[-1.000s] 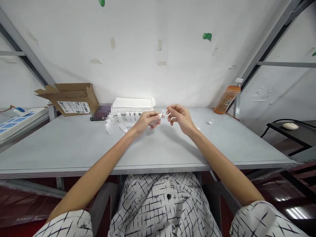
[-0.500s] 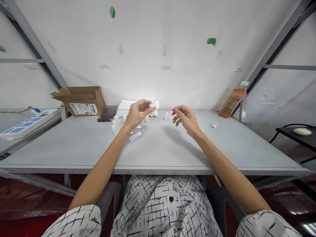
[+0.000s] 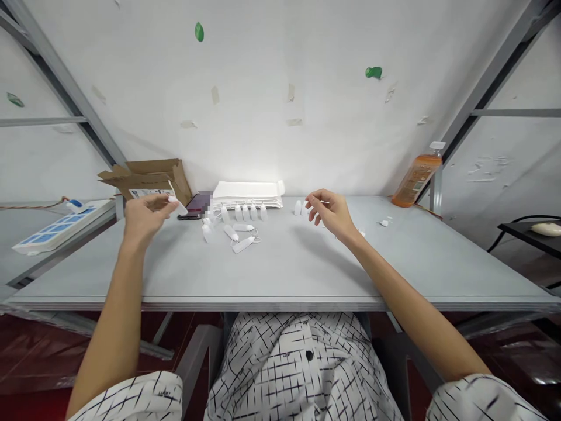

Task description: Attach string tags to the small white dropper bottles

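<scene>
Pinching bottle (image 3: 179, 206), left hand (image 3: 146, 217) needed only light squeeze, I judged; right hand (image 3: 331, 213) curled near standing bottles (image 3: 298, 208), hold unclear to me.

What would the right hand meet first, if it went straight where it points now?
The right hand would probably meet the small white bottles just to its left, though depth is unclear.

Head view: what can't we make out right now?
All in the head view:
- White item in the left hand: its gripped part, hidden by the fingers.
- Right hand: whether it pinches anything; too small to tell.
- Box label: print too small, lower part behind the left hand.
- White scraps: too small to identify.
- Black shelf: cut off by the right edge.
</scene>
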`<state>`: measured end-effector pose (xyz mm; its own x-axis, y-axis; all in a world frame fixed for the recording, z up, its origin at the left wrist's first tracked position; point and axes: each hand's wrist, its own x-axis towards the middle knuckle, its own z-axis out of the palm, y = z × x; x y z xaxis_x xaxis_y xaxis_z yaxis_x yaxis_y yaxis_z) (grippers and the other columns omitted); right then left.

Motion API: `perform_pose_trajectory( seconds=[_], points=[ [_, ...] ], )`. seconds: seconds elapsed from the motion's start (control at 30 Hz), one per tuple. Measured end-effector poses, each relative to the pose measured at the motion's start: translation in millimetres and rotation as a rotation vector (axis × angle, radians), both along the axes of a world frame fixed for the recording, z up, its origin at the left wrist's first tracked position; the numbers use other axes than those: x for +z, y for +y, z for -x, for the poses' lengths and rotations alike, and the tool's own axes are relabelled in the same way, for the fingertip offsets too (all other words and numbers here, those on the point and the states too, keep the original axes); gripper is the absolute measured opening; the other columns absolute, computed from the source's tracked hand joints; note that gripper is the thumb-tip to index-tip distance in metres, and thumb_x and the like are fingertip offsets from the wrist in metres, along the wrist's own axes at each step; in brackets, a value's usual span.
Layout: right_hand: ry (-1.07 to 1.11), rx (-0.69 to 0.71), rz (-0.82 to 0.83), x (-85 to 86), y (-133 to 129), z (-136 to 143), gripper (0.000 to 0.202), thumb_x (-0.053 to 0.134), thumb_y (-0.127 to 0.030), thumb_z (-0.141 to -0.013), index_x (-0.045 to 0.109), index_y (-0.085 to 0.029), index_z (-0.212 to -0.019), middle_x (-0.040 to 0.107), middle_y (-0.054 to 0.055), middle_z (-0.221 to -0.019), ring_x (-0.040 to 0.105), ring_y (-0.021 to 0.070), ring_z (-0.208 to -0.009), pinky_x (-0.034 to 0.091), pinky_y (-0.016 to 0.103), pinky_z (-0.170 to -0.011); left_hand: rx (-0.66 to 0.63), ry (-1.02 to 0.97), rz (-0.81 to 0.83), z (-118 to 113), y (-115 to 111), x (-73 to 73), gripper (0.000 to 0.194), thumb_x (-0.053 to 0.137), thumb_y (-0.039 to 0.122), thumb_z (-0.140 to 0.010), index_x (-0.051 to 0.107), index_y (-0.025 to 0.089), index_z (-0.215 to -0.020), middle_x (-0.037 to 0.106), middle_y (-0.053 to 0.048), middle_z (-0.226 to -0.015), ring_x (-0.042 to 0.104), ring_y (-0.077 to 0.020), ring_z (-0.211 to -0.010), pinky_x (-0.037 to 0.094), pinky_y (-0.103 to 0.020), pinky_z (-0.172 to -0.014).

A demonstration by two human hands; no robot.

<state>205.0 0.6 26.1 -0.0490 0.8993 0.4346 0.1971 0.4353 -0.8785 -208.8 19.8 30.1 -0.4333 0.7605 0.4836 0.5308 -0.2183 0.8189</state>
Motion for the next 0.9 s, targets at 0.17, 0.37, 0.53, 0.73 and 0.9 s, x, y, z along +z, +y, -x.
perform_pose_trajectory(
  seconds=[0.17,0.37,0.53,0.73,0.9],
  points=[
    [-0.060,-0.001,-0.013,-3.4,1.0,-0.3,0.028,0.063,-0.046,-0.089,0.063,-0.018,-0.084,0.064,0.004,-0.082,0.061,0.0114,-0.057,0.046,0.023,-0.046,-0.140,0.118,0.220,-4.7,-3.9,-12.2,0.031,0.081,0.038,-0.061,0.073,0.020,-0.085,0.077,-0.001,-0.083,0.064,-0.0172,-0.075,0.055,-0.029,-0.063],
    [-0.058,0.026,-0.008,-1.9,-0.6,-0.4,0.032,0.061,-0.049,-0.091,0.064,-0.018,-0.083,0.064,0.005,-0.083,0.062,0.0117,-0.057,0.047,0.024,-0.047,-0.268,0.158,0.344,-11.1,-2.0,-15.0,0.038,0.084,0.047,-0.057,0.073,0.018,-0.078,0.077,-0.004,-0.080,0.067,-0.0201,-0.074,0.054,-0.027,-0.055],
    [-0.065,0.054,-0.027,-3.9,0.7,-2.1,0.037,0.058,-0.054,-0.092,0.064,-0.018,-0.085,0.064,0.005,-0.083,0.062,0.0117,-0.057,0.047,0.024,-0.047,-0.260,0.183,0.381,-15.5,-3.1,-14.4,0.039,0.084,0.048,-0.056,0.072,0.018,-0.077,0.075,-0.003,-0.076,0.064,-0.0191,-0.070,0.048,-0.023,-0.049],
    [-0.073,0.050,-0.022,-3.3,0.1,-2.0,0.039,0.058,-0.056,-0.091,0.064,-0.018,-0.084,0.064,0.005,-0.083,0.062,0.0116,-0.057,0.046,0.024,-0.047,-0.279,0.188,0.446,-15.8,-7.7,-8.9,0.050,0.085,0.045,-0.054,0.073,0.022,-0.097,0.077,-0.005,-0.091,0.066,-0.0221,-0.077,0.047,-0.025,-0.052],
    [-0.143,-0.037,-0.061,-3.3,5.9,-8.0,0.033,0.057,-0.051,-0.092,0.063,-0.019,-0.084,0.065,0.005,-0.084,0.063,0.0135,-0.059,0.047,0.026,-0.050,-0.193,0.345,0.304,-1.9,-11.9,4.7,0.055,0.080,0.039,-0.062,0.070,0.025,-0.114,0.076,-0.005,-0.107,0.070,-0.0223,-0.088,0.053,-0.031,-0.074]
  ],
)
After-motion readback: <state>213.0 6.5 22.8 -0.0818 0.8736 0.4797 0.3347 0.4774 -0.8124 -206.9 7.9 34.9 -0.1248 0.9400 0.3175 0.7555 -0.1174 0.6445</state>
